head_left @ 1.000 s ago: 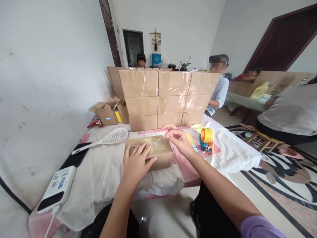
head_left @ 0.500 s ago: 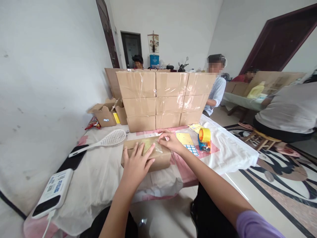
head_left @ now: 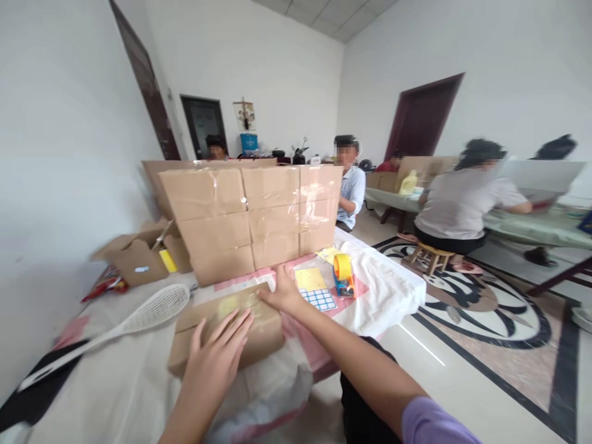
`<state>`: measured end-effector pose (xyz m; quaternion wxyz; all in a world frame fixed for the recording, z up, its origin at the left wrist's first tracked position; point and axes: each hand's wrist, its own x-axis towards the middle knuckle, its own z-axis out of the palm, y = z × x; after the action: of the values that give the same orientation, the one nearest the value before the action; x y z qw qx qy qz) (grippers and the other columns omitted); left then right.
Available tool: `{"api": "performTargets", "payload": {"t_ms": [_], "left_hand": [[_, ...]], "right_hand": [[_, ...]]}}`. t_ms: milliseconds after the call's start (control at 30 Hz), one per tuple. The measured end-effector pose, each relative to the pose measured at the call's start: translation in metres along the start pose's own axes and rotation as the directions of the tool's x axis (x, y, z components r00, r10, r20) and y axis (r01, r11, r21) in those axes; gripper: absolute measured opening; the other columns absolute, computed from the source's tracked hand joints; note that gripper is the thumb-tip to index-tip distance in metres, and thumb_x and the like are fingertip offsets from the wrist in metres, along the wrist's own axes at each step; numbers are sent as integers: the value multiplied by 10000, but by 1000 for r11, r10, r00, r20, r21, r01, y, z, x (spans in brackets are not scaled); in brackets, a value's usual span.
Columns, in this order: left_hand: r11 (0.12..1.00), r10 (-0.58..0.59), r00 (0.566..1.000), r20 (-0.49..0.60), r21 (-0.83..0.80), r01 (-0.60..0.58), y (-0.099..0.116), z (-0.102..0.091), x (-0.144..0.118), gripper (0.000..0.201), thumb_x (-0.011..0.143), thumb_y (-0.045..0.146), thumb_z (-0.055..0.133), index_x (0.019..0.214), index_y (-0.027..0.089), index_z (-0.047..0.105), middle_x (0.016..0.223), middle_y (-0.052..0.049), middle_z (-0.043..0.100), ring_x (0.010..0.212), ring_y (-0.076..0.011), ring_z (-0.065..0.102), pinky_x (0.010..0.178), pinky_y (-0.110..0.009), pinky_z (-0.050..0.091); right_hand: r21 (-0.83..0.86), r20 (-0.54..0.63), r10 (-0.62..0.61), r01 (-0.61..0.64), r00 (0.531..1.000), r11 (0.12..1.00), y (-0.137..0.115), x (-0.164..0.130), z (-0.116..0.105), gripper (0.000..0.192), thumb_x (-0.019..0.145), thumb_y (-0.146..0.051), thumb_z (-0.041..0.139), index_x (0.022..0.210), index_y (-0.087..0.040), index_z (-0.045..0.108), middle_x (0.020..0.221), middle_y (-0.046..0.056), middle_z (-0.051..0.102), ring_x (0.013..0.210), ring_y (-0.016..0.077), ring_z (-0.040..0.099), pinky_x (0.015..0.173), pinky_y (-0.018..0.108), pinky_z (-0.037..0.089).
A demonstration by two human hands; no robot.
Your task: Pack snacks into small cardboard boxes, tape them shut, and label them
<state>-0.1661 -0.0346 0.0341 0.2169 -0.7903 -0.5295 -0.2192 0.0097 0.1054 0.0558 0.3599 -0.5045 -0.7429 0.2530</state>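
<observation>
A flat brown cardboard box (head_left: 259, 336) lies on the cloth-covered table (head_left: 393, 290) right in front of me, its top covered with clear tape. My left hand (head_left: 217, 361) rests flat on the box's near side, fingers spread. My right hand (head_left: 283, 295) presses on the box's far right corner, fingers flat. A yellow tape dispenser (head_left: 343, 274) stands on the table just right of my right hand, with a blue-gridded card (head_left: 317, 297) between them.
A stack of taped cardboard boxes (head_left: 252, 216) walls off the table's far side. An open carton (head_left: 139, 256) and a white swatter (head_left: 139, 317) lie to the left. Several people sit at tables to the right, one on a small stool (head_left: 428, 256).
The view has swung right and up, blurring the picture. My right hand has slid from the top of the box to its far right corner. My left hand stays on the box.
</observation>
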Motion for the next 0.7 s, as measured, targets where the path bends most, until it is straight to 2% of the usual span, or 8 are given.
{"api": "performTargets", "payload": {"t_ms": [167,300,400,500,533,600,700], "left_hand": [[992,119,985,-127,46,-114,-4,12,1,442,931,172,462,1294,323,665,1319,-23,692,1192,-233,646,1213,-468,109],[989,137,981,-136,75,-128,-1,13,5,487,883,151,470,1320,281,642,1290,-45,709,1129,-220,661,1208,-441,120],[986,151,981,-123,87,-141,0,16,7,501,861,128,462,1297,289,651,1245,-35,725,1067,-209,672,1185,-426,165],[988,141,982,-125,81,-131,1,19,8,487,854,145,472,1274,299,666,1205,-27,736,1022,-219,677,1156,-435,222],[990,129,983,-128,73,-121,2,20,8,481,852,158,477,1266,309,672,1196,-24,738,1016,-226,676,1148,-442,237],[995,86,988,-131,56,-79,5,21,8,472,853,182,477,1254,326,681,1191,-23,738,1023,-242,668,1141,-459,257],[998,51,988,-143,43,-45,14,21,13,465,854,215,485,1266,323,673,1195,-38,734,1017,-261,659,1137,-478,271]], "right_hand": [[0,-90,42,-42,995,999,11,2,-8,477,773,-333,712,1198,-240,516,1262,99,566,1199,287,548,1027,449,420],[-192,-205,92,-133,974,972,31,4,-36,413,806,-322,666,1181,-206,540,1276,137,565,1225,335,509,1053,502,367],[-370,-342,96,-228,935,901,58,6,-64,534,787,-332,705,1263,-177,521,1416,201,479,1348,404,394,1113,560,268],[-426,-399,213,-386,892,818,91,4,-91,841,745,-321,759,1472,-177,362,1571,241,310,1450,467,246,1111,618,235],[-428,-392,262,-427,882,796,102,2,-100,918,737,-302,761,1520,-176,298,1591,250,274,1448,477,257,1093,614,267],[-415,-373,333,-476,866,775,123,-3,-113,960,750,-240,718,1566,-174,215,1595,260,266,1393,462,375,1041,559,355],[-335,-351,405,-517,844,788,149,-10,-126,862,800,-172,600,1566,-172,204,1491,252,433,1207,378,590,920,456,451]]}}
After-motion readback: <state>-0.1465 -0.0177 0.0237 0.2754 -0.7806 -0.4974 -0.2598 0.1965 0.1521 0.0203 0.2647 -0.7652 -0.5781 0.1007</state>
